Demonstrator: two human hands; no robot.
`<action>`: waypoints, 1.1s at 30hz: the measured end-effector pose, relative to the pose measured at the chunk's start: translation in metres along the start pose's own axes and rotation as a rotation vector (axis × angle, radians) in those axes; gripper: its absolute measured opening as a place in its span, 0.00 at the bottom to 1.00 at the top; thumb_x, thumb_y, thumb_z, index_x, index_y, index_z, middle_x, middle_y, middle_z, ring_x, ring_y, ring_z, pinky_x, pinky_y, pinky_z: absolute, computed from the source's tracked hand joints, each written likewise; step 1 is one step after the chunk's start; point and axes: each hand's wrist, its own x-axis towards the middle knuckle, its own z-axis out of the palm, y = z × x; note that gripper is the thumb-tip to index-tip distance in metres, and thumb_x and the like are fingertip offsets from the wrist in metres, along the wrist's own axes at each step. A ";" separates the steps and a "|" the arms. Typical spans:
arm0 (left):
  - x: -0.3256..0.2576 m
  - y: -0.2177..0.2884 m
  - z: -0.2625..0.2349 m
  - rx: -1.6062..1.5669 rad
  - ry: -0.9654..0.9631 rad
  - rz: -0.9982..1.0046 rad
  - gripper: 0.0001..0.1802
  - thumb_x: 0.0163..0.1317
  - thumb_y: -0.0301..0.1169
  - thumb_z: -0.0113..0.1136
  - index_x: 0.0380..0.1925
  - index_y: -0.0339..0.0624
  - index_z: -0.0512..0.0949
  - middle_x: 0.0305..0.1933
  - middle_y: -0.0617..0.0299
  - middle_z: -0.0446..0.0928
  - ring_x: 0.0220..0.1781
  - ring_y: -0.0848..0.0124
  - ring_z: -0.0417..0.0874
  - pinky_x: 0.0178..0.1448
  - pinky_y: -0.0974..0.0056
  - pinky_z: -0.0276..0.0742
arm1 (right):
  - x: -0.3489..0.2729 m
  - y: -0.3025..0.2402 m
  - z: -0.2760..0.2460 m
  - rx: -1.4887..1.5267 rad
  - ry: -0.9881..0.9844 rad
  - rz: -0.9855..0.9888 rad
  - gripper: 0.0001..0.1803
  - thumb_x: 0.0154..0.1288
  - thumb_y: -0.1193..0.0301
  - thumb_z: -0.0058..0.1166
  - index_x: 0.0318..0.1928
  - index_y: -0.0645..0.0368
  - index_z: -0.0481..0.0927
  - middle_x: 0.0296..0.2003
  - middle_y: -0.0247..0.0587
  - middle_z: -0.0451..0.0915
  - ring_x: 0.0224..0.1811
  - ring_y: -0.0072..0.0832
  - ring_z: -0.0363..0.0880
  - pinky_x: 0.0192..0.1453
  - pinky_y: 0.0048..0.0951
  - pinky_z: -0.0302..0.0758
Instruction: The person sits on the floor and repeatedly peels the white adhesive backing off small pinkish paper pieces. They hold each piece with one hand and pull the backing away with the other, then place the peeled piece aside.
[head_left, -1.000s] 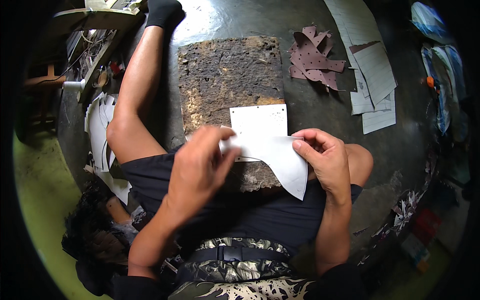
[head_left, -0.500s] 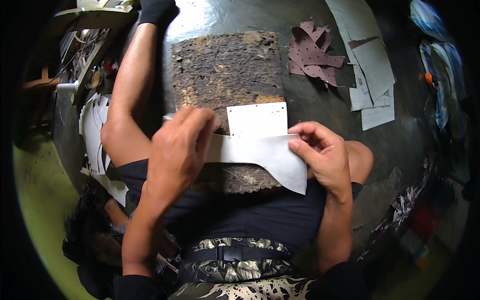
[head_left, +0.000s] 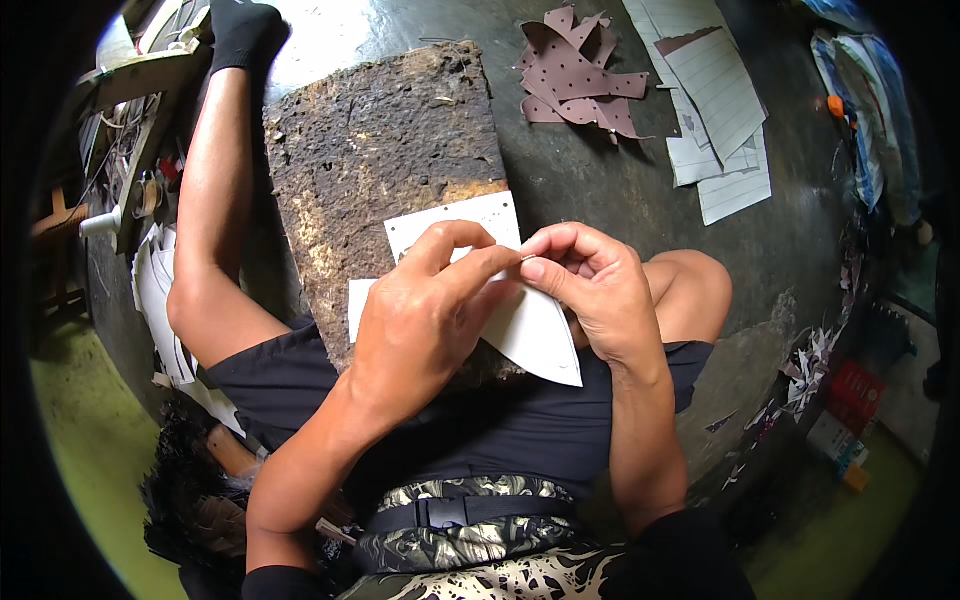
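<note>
A flat white curved piece (head_left: 535, 335) lies over the near part of the rough, worn board (head_left: 390, 150), its pointed end toward my lap. My right hand (head_left: 600, 290) pinches its upper right corner between thumb and fingers. Reaching across the piece, my left hand (head_left: 425, 310) has its fingertips drawn in against the right ones at that corner. What the left fingertips grip is too small and covered to make out. Behind my hands, a white square piece (head_left: 455, 215) with small dark holes along its edge rests on the board, partly hidden by my left hand.
Brown dotted offcuts (head_left: 580, 75) lie on the dark floor beyond the board. Lined paper sheets (head_left: 715, 95) are to their right. White cut pieces (head_left: 155, 290) lie beside my left knee. Scraps (head_left: 810, 370) and a red box (head_left: 853, 393) are at the right.
My left hand has moved right, from the left end of the white curved piece to its right corner, meeting my right fingertips. The whole view has shifted, with the board now further left.
</note>
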 end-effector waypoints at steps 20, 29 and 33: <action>-0.005 -0.009 0.002 0.266 0.014 0.216 0.17 0.72 0.30 0.77 0.60 0.48 0.93 0.48 0.64 0.87 0.29 0.65 0.88 0.35 0.57 0.86 | 0.004 -0.003 0.012 -0.276 0.138 -0.013 0.11 0.87 0.67 0.71 0.50 0.65 0.91 0.37 0.25 0.86 0.37 0.09 0.78 0.41 0.17 0.77; 0.000 -0.009 0.000 0.326 -0.004 0.294 0.17 0.71 0.30 0.77 0.58 0.43 0.93 0.46 0.64 0.86 0.33 0.66 0.86 0.33 0.59 0.82 | 0.007 0.012 0.009 -0.307 0.150 -0.095 0.14 0.89 0.63 0.69 0.49 0.64 0.90 0.32 0.24 0.81 0.34 0.12 0.73 0.36 0.23 0.71; 0.002 -0.006 -0.001 0.372 -0.015 0.295 0.16 0.70 0.31 0.79 0.56 0.43 0.93 0.44 0.64 0.86 0.32 0.66 0.84 0.33 0.58 0.81 | 0.007 0.011 0.013 -0.655 0.302 -0.282 0.15 0.92 0.61 0.62 0.51 0.61 0.87 0.37 0.38 0.87 0.40 0.32 0.85 0.43 0.36 0.79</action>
